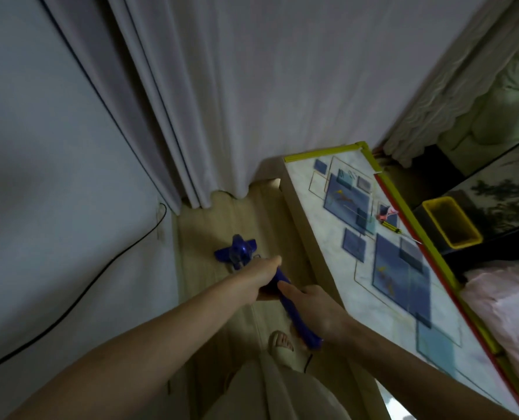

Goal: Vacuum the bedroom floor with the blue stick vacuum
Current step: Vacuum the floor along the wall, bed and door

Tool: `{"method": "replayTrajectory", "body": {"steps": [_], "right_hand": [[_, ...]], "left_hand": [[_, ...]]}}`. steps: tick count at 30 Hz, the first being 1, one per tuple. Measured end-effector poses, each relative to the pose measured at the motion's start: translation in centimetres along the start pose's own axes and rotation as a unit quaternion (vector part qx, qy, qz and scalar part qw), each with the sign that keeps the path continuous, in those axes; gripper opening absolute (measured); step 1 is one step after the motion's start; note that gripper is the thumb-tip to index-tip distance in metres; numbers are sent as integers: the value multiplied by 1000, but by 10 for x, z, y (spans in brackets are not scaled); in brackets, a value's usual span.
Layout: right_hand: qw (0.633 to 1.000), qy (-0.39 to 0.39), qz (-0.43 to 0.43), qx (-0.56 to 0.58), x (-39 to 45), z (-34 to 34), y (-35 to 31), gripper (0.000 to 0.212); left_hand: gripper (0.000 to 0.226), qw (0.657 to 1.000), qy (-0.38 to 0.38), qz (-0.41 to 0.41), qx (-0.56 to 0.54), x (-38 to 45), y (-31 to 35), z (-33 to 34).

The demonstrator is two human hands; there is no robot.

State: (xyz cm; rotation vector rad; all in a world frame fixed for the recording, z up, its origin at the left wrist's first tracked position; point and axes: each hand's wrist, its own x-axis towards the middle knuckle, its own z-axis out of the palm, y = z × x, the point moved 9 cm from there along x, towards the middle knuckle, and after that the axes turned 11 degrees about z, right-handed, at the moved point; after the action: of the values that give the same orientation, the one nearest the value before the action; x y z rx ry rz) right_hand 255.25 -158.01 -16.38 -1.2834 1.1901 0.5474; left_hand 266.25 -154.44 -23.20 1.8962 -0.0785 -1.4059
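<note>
The blue stick vacuum (240,251) stands on the light wooden floor (203,237) in a narrow strip between the wall and a table. Its blue head lies a little short of the curtain. My left hand (259,278) grips the blue shaft higher toward the head. My right hand (311,304) holds the same shaft (297,321) nearer the handle end, fingers wrapped round it. Both arms reach forward and down. My foot in a pale slipper (281,344) stands just below the handle.
A grey curtain (222,101) hangs to the floor ahead. A black cable (100,271) runs along the left wall. On the right is a table (382,262) with a blue-patterned top and yellow edging, a yellow bin (451,222) behind it, and pink bedding (507,301).
</note>
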Motion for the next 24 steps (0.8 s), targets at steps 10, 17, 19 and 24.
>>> {"method": "replayTrajectory", "body": {"steps": [10, 17, 19, 24], "right_hand": [[998, -2, 5, 56, -19, 17, 12, 45], [999, 3, 8, 37, 32, 26, 9, 47], [999, 9, 28, 19, 51, 28, 7, 48], [995, 35, 82, 35, 87, 38, 8, 48]], "left_hand": [[20, 1000, -26, -4, -2, -21, -7, 2], [25, 998, 36, 23, -51, 9, -8, -11], [29, 997, 51, 29, -52, 22, -6, -17], [25, 995, 78, 44, -34, 49, -5, -27]]}}
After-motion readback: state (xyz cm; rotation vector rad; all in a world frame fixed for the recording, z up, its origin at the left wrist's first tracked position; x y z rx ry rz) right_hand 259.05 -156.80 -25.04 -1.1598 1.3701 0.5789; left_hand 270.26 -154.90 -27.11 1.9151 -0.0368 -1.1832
